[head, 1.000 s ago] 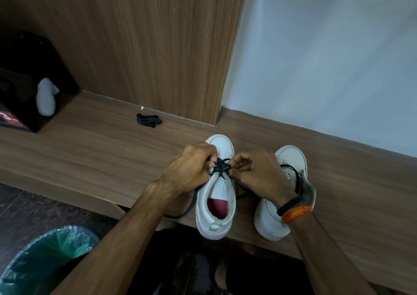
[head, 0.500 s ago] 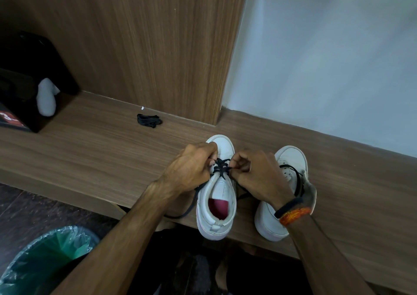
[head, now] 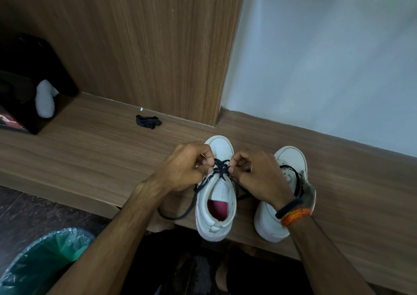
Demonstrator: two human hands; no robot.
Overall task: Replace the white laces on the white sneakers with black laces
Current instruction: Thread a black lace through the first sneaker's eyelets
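Presently: left sneaker (head: 216, 195) on the counter's (head: 90, 159) near edge, black lace (head: 222, 169) criss-crossed over its eyelets, left hand (head: 182, 168) and right hand (head: 257, 177) each pinching it with curled fingers; right sneaker (head: 284, 177) just beside.

Domestic interior, likely an entryway or bedroom — low wood-laminate bench (head: 90, 150) across the frame, matching panel (head: 144, 46) upper left, painted wall (head: 327, 57) upper right, lined bin (head: 42, 263) lower left.
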